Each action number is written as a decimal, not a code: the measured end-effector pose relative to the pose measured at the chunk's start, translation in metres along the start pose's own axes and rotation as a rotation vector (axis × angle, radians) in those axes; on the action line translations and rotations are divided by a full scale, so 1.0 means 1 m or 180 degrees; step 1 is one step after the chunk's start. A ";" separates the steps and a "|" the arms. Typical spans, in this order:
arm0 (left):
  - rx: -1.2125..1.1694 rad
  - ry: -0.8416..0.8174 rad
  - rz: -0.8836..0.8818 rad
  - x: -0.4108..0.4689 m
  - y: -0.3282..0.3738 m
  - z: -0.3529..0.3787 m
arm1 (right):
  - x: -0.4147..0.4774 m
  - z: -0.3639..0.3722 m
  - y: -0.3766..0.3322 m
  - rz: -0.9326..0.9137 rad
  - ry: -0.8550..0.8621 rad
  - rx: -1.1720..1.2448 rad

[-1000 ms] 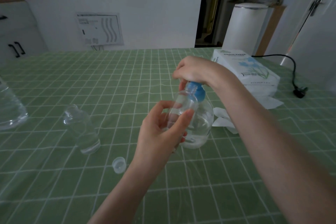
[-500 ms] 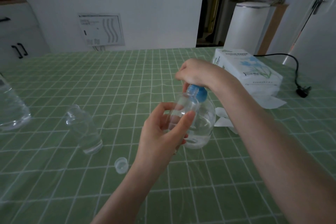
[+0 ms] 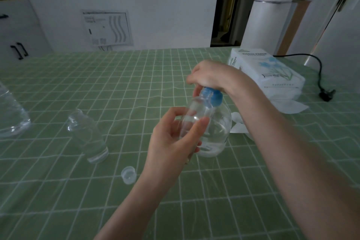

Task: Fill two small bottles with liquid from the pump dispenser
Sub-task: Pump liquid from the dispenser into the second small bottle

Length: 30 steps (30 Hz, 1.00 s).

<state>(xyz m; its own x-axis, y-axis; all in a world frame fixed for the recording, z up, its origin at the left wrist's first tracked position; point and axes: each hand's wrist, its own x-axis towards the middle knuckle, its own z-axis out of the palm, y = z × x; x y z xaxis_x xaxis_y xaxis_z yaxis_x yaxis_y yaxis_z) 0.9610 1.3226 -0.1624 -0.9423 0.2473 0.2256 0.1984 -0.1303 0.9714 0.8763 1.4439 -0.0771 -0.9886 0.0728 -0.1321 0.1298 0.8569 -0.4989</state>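
Left hand (image 3: 171,142) grips a small clear bottle (image 3: 195,110), thumb and fingers curled round its body, and holds it raised off the table and tilted, with its open mouth up against the spout area. Right hand (image 3: 209,76) is curled down over the head of the pump dispenser (image 3: 220,128) and covers the pump top. Only the blue collar (image 3: 214,97) shows beneath the palm. The spout itself is hidden, so contact between spout and bottle mouth cannot be confirmed.

Dispenser: round clear body, standing on the green grid tablecloth (image 3: 116,84) just behind the held bottle, with clear liquid in its lower part. The fill level in the held bottle is not readable.

Second small bottle (image 3: 87,136): uncapped, upright on the cloth, well to the left of the hands. Its contents are not readable. Clear cap (image 3: 128,175): lying on the cloth between that bottle and the left forearm, touching neither.

Other items:
- Large clear bottle (image 3: 11,117), cut off by the left edge.
- White tissue pack (image 3: 266,72) behind the right wrist, with loose tissue (image 3: 292,106) in front of it.
- Black power cord (image 3: 319,76) at the far right of the table.
- White cylindrical bin (image 3: 266,23) beyond the table.
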 end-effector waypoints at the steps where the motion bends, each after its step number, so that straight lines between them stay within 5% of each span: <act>1: -0.0003 0.0008 0.0000 0.000 0.000 0.000 | -0.001 0.001 0.000 -0.0003 0.0011 0.0010; 30: -0.0023 0.0048 -0.0017 0.001 0.005 -0.001 | 0.000 -0.007 -0.003 -0.0093 0.0252 0.0004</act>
<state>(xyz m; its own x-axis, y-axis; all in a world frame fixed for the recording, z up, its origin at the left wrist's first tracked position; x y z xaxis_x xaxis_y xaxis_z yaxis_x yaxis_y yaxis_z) 0.9607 1.3217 -0.1569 -0.9473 0.2334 0.2193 0.1916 -0.1359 0.9720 0.8755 1.4447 -0.0694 -0.9949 0.0881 -0.0494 0.1010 0.8586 -0.5026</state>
